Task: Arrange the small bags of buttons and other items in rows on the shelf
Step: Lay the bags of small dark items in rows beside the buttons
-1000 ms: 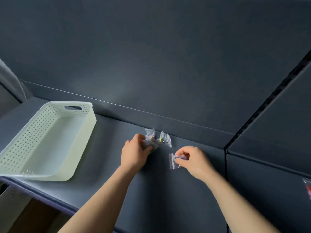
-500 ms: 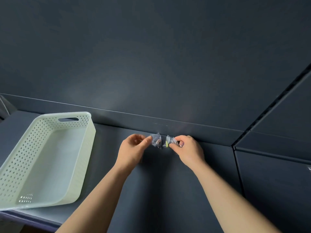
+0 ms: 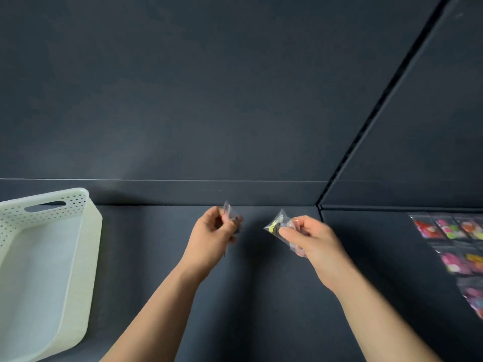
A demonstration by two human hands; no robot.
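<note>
Clear plastic, feather-light and slippery: left hand [image 3: 213, 235] pinches one small bag [image 3: 231, 218], right hand [image 3: 308, 240] pinches another bag [image 3: 278, 226], both above the shelf [image 3: 156, 257]. Grip corners, surely. Finished rows [image 3: 454, 246] at three o'clock.

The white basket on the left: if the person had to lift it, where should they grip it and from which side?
Best at the slot handle cut into the far end wall of the white basket, fingers hooking through from above and outside. The perforated side walls are smooth and flared, offering no other hold. Both hands now hold small bags, so one would have to be freed first.
</note>
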